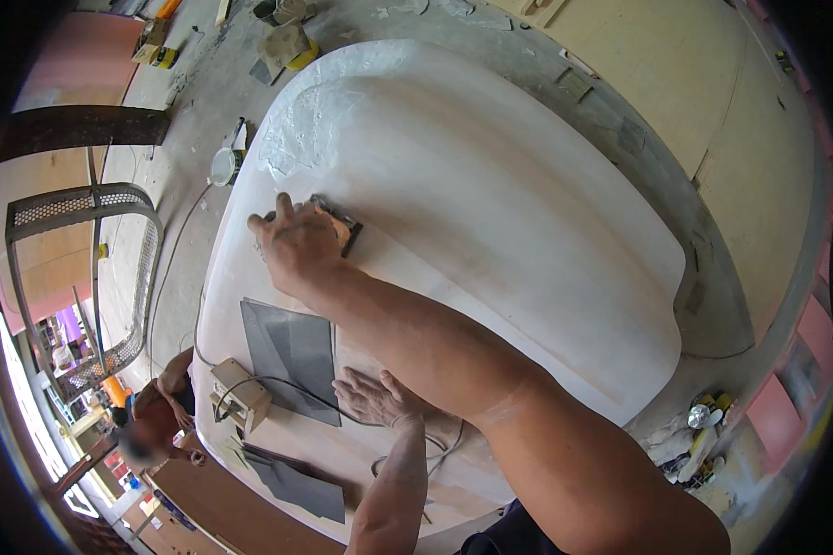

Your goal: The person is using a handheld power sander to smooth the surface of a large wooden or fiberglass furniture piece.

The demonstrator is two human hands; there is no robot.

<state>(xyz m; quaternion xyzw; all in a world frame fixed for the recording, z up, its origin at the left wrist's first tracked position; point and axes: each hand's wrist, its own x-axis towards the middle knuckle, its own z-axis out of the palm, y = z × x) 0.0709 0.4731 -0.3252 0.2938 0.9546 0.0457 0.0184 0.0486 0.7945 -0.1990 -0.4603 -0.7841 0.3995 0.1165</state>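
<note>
A large, smooth whitish-pink panel (528,250) with rounded edges lies in front of me. My right hand (301,242) reaches across to its left side and is closed over an orange and black hand sander (344,228), mostly hidden under the palm. Just beyond that hand is a rough pale-grey filler patch (301,134). Fingers spread, my left hand (375,398) rests on the panel's near part, holding nothing. Dark grey sandpaper sheets (287,356) lie beside it, and more sheets (296,481) are nearer me. A beige power box (241,393) with a black cord sits between them.
A co-worker (157,416) is at the left, beyond the panel's edge. A perforated metal frame (83,199) stands at the left. A lidded tub (223,166) is on the floor by the panel. Cans and litter (699,435) lie to the right; a wide pale board (662,83) lies at far right.
</note>
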